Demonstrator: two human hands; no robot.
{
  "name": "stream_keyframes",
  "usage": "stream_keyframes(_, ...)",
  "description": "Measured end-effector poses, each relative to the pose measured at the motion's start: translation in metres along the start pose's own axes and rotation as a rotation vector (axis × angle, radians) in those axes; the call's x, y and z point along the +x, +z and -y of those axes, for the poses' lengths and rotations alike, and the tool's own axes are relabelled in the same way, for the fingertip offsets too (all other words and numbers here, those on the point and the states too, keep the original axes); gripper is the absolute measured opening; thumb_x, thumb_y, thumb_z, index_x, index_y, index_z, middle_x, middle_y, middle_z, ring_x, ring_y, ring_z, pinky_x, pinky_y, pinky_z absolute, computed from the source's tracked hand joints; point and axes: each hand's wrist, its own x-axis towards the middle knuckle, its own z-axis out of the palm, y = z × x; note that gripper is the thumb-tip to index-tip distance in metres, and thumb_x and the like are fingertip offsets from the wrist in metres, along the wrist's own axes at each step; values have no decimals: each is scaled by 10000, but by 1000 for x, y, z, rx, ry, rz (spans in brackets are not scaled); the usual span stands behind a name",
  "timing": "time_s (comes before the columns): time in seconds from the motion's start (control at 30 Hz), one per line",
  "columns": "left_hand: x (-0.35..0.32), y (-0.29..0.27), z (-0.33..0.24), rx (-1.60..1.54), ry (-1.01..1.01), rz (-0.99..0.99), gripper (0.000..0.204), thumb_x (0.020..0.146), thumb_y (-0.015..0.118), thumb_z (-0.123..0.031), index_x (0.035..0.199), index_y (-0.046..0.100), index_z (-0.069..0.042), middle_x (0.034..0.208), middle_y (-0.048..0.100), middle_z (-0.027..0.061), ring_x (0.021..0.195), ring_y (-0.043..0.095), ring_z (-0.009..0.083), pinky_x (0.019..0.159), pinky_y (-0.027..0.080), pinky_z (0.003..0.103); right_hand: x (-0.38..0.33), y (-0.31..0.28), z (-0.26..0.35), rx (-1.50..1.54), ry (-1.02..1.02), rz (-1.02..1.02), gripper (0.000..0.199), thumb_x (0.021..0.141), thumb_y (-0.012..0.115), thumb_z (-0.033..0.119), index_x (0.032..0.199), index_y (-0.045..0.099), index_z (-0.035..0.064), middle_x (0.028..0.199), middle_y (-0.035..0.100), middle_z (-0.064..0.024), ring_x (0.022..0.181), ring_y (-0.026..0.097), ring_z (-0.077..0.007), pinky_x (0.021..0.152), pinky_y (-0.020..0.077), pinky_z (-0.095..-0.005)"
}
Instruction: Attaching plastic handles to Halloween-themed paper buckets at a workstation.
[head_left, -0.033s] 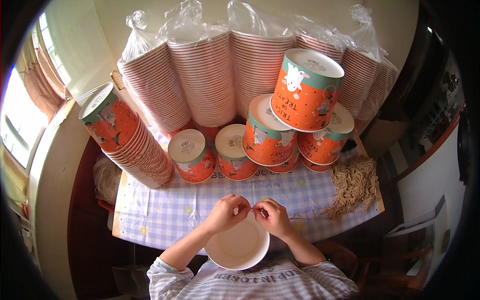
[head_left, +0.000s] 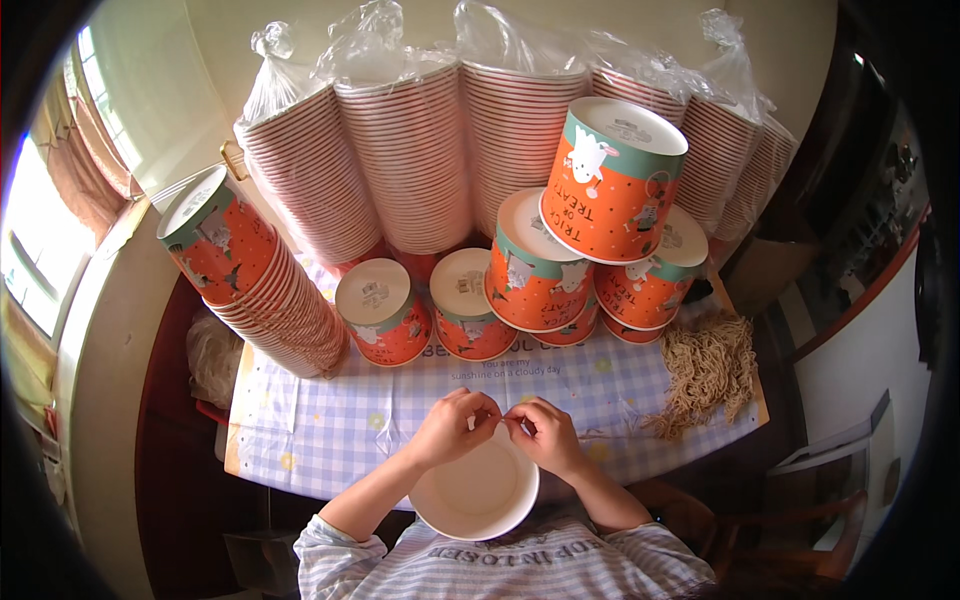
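Left hand [head_left: 455,425]: fingers bent, thumb and fingertips closed in a pinch. Right hand [head_left: 545,435]: likewise pinched, its tips meeting or nearly meeting the left's; whether anything lies between them is too small to tell.

White tub [head_left: 475,490], one: open end up, beneath both hands, at the middle of the table's near edge, close against the striped shirt [head_left: 520,565].

Table [head_left: 330,440]: covered with a blue-and-white checked cloth.

String [head_left: 705,370], one beige tangled bundle: at the right edge.

Orange tubs with green bands, all upside down: a left single tub [head_left: 385,325] and a right single tub [head_left: 472,320], side by side mid-table; a nested stack [head_left: 255,275] by the left edge; a pile right of centre, its top tub [head_left: 620,180] resting across two others, more partly showing below.

Tall stacks of tubs [head_left: 400,160], in clear plastic bags: ranged along the far edge.

Chair [head_left: 815,535], wooden: beyond the near right corner.
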Motion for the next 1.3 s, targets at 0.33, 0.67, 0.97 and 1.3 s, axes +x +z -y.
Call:
stream_keyframes(0.33,2,1,0,44,46,-31,68,754,618,-83,817,615,-57,685,591,60,692,544,227,642,455,336,1,-1,0,1,-12,6,91,740,616,11,804,556,33,740,564,-90,649,590,-252,558,478,-333)
stream_keyframes(0.67,4,1,0,130,117,-22,41,745,602,-60,784,602,-48,758,598,78,754,535,264,700,452,352,-1,-2,-3,207,81,73,72,748,570,-17,812,543,1,742,545,-96,649,569,-202,578,464,-291)
stream_keyframes(0.97,5,2,0,130,134,-13,40,745,600,-64,781,594,-47,738,592,79,741,534,260,685,450,345,-4,-2,-14,244,54,139,71,768,566,-22,835,545,-10,767,551,-86,686,559,-169,601,465,-267)
stream_keyframes(1.3,6,8,1,-10,44,-13,60,765,614,-78,812,598,-44,767,586,90,747,540,263,680,450,353,5,-27,-16,210,137,135,73,804,618,37,827,587,-24,795,586,-69,683,591,-128,603,485,-247)
